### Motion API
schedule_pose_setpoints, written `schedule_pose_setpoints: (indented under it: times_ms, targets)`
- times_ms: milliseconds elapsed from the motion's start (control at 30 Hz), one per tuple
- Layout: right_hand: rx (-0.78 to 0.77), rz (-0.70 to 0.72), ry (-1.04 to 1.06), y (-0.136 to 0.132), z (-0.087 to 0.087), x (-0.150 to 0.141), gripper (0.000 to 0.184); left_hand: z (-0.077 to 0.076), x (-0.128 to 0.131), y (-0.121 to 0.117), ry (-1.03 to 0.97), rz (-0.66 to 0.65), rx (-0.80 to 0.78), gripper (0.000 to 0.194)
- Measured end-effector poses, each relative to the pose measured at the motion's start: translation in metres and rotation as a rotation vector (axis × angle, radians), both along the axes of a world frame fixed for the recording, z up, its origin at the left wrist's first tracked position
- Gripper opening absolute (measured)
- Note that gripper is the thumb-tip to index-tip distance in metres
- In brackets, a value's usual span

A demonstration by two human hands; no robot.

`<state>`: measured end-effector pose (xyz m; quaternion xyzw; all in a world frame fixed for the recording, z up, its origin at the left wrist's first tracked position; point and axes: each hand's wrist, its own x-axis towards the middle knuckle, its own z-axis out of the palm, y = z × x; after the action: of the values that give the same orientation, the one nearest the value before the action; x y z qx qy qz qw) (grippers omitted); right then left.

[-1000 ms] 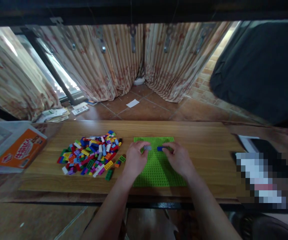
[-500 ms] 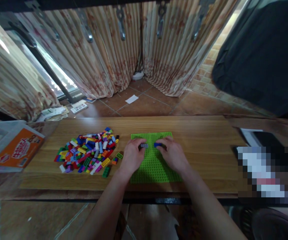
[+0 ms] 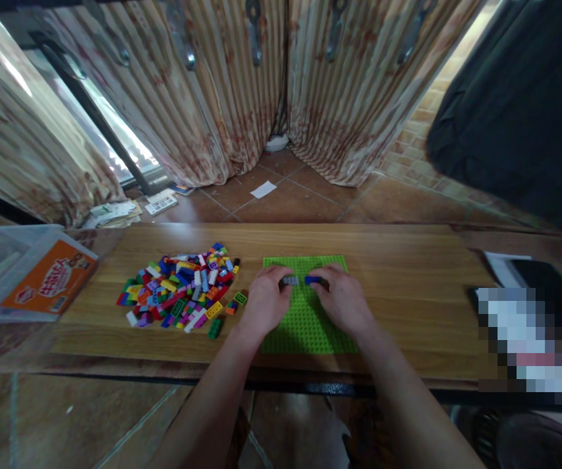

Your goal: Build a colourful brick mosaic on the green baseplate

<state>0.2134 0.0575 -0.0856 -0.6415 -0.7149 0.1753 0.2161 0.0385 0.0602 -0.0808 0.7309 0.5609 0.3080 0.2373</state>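
A green baseplate (image 3: 310,326) lies on the wooden board in front of me, with both hands over its upper half. My left hand (image 3: 267,296) is closed on a grey toy brick (image 3: 290,281), held between thumb and fingers. Facing it, my right hand (image 3: 343,296) pinches a blue toy brick (image 3: 312,280). A small gap separates the two bricks. Whether either brick touches the plate's studs I cannot tell. Left of my left hand spreads a pile of mixed toy bricks (image 3: 178,286), with a dark green brick (image 3: 215,327) at its near edge.
A clear plastic box (image 3: 73,242) with an orange label stands at the far left. The wooden board (image 3: 407,293) carries the plate and pile. At the right are a black flat object (image 3: 542,277), papers and a blurred-out patch. Curtains (image 3: 241,117) hang behind.
The whole view has shifted, so things sit slightly further right and higher. My hands keep hold of the same bricks, and the gap between the bricks looks slightly narrower.
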Motion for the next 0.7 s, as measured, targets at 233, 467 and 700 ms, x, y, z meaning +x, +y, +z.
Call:
schedule_pose_setpoints:
  times_ms: [233,467,700]
  targets:
    - [0.065,-0.035,0.081,-0.002,0.002,-0.006,0.025,0.002,-0.013,0.004,-0.040,0.023,-0.038,0.041]
    - [0.130,0.088,0.028,0.001,0.000,-0.023,0.023,-0.001,-0.012,0.005,-0.052,0.054,-0.030,0.029]
    - [0.167,0.081,-0.012,0.005,-0.006,-0.019,0.018,-0.001,-0.011,0.006,0.014,0.042,-0.030,0.018]
